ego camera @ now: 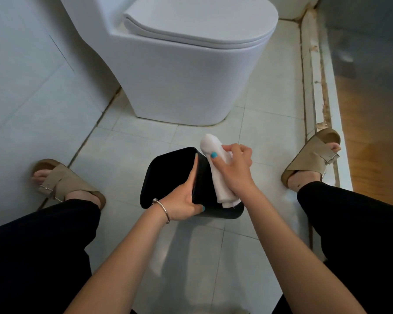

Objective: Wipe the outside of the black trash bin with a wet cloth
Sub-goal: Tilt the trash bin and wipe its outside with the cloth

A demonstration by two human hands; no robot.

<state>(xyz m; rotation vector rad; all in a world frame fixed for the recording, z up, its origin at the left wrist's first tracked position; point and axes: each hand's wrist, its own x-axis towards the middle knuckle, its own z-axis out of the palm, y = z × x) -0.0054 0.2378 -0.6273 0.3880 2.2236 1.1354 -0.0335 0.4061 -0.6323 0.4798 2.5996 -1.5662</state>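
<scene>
Black trash bin (pixel 168 177) lies tipped on the tiled floor (pixel 270 132), in front of the toilet (pixel 179 75) and between the person's feet, its long axis running from the near rim toward the toilet. Left hand (pixel 186 200) is closed on the near rim, thumb outside, fingers along the inner wall. Right hand (pixel 234 168) is clamped on the folded white cloth (pixel 218 180), pressing it to the bin's right outer side. That side lies directly beneath the right hand, so a stroke would likely follow the long axis.
</scene>
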